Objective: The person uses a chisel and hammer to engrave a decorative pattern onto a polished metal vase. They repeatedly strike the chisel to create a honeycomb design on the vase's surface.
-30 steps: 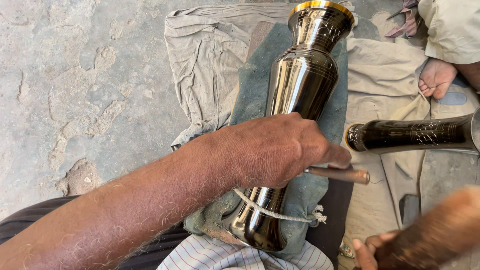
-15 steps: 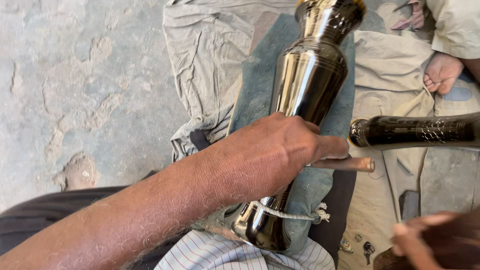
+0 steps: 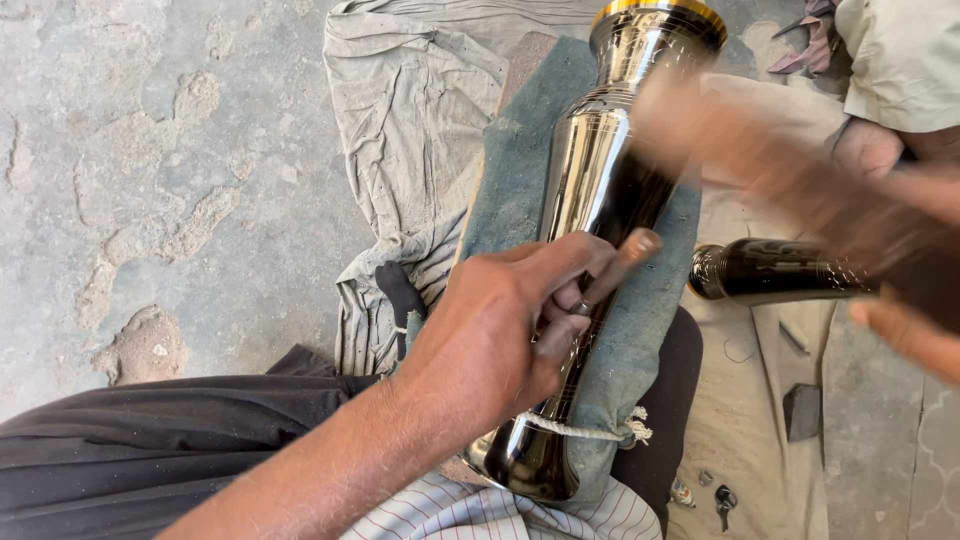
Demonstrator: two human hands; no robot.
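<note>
A tall shiny dark metal vase [image 3: 590, 170] with a gold rim lies along a grey-green cloth pad [image 3: 510, 200] on my lap, tied on near its base with a white cord [image 3: 585, 431]. My left hand [image 3: 500, 335] rests on the middle of the vase and pinches a thin punch [image 3: 628, 252] whose tip touches the metal. My right hand [image 3: 905, 335] is at the right edge, blurred. It grips a brown stick-like tool [image 3: 740, 150] that streaks across the vase's neck.
A second dark vase [image 3: 770, 270] lies to the right on beige cloth. Another person's foot [image 3: 865, 150] and pale garment [image 3: 900, 60] are at the top right. Crumpled beige cloth [image 3: 410, 120] and cracked concrete floor [image 3: 150, 200] lie to the left. Small metal bits [image 3: 720, 497] sit at the bottom right.
My right hand has risen from the lower right and swung its tool up over the vase's neck. My left hand has tilted the punch more upright on the vase.
</note>
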